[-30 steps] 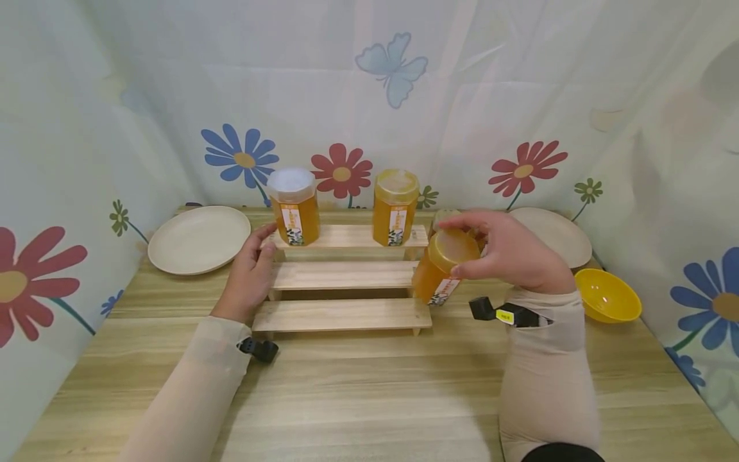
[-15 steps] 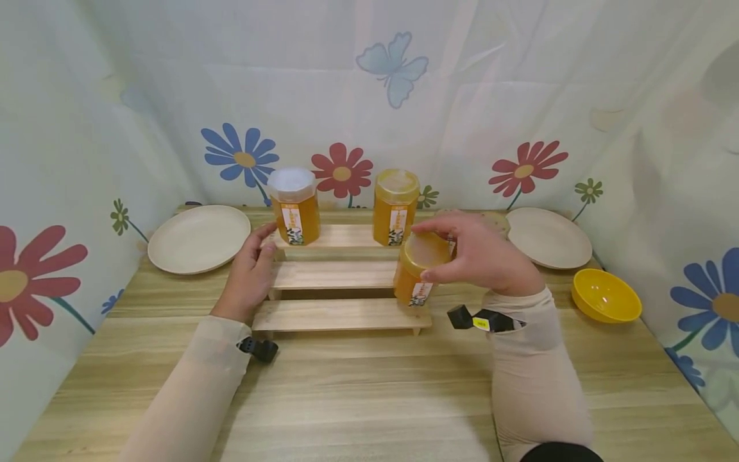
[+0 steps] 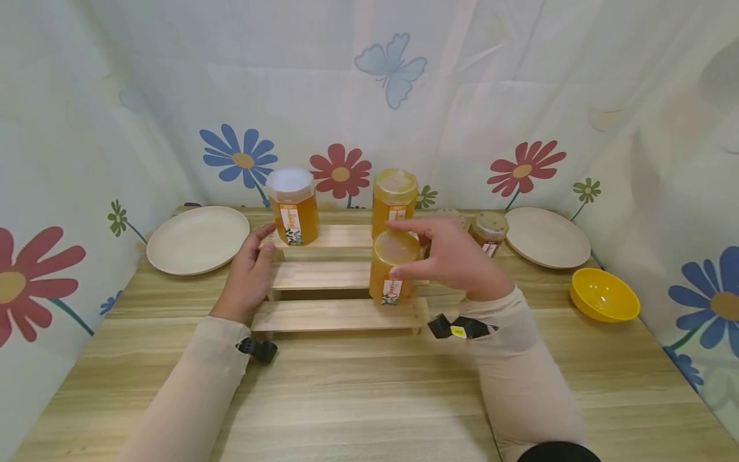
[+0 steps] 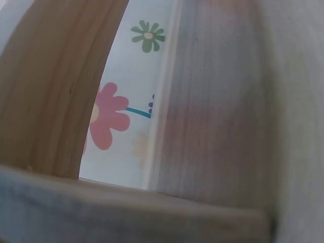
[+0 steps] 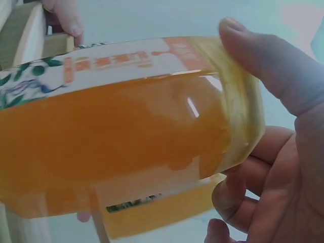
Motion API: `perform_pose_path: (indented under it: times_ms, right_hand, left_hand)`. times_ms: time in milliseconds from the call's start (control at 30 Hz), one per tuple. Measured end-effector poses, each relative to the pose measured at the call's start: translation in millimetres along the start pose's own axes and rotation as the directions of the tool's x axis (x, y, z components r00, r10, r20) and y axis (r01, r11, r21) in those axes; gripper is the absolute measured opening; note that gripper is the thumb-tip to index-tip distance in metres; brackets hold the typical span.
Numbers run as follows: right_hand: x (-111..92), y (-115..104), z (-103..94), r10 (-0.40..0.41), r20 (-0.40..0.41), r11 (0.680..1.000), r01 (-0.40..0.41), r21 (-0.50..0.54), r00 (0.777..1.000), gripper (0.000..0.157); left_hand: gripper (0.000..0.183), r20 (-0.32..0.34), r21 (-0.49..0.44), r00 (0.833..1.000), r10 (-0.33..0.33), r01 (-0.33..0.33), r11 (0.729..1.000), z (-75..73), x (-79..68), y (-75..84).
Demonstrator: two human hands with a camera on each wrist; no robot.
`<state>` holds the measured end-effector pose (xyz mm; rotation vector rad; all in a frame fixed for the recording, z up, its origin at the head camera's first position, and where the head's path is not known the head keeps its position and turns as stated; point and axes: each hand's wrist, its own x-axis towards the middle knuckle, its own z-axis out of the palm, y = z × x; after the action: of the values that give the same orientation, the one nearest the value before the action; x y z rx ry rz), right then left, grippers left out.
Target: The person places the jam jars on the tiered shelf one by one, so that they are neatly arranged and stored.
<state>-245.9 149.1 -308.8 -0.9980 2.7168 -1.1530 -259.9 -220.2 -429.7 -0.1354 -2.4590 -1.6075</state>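
Observation:
A three-step wooden rack (image 3: 340,314) stands mid-table in the head view. My left hand (image 3: 248,276) holds its left end, thumb and fingers at the upper step. By its yellowish lid, my right hand (image 3: 447,256) grips a honey jar (image 3: 383,273), thumb in front and fingers behind. This jar is upright over the right part of the rack's lower steps; whether it touches a step cannot be told. Close up in the right wrist view, the amber jar (image 5: 126,126) shows its label. The top step bears a white-lidded honey jar (image 3: 297,215) and a yellow-lidded honey jar (image 3: 395,192).
Behind my right hand stands a small jar (image 3: 489,231), with another lid (image 3: 453,216) partly hidden beside it. Pale plates lie at the back left (image 3: 199,240) and back right (image 3: 548,237). A yellow bowl (image 3: 605,295) sits at the right. Flowered cloth (image 3: 462,128) encloses the table.
My right hand has carried the honey jar leftward, from beside the rack's right end to over its steps, uncovering the small jar behind. My left hand has stayed at the rack.

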Motion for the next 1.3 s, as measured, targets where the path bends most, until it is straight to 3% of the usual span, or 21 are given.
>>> perform_pose_path:
  times_ms: [300,800,1000,1300]
  right_hand:
    - [9.7,-10.5,19.8,0.056,-0.003,0.996,-0.056,0.072,0.998,0.076]
    - [19.3,-10.1,44.6,0.078,-0.15,0.986,-0.054,0.159,0.986,0.068]
    - [21.5,-9.6,51.5,0.11,-0.138,0.969,-0.076,0.235,0.984,0.069]
    - [25.2,-4.1,60.3,0.08,-0.178,0.958,-0.027,0.284,0.981,0.067]
  left_hand:
    - [0.055,-0.004,0.004,1.0,-0.004,0.004,1.0,0.5,-0.2,0.1]
    - [0.053,0.006,0.001,1.0,0.0,0.0,1.0,0.0,-0.5,1.4]
    - [0.053,0.005,-0.001,1.0,-0.001,0.001,1.0,0.3,0.8,-1.4]
    - [0.053,0.005,0.0,1.0,-0.005,0.005,1.0,0.2,-0.8,1.1]
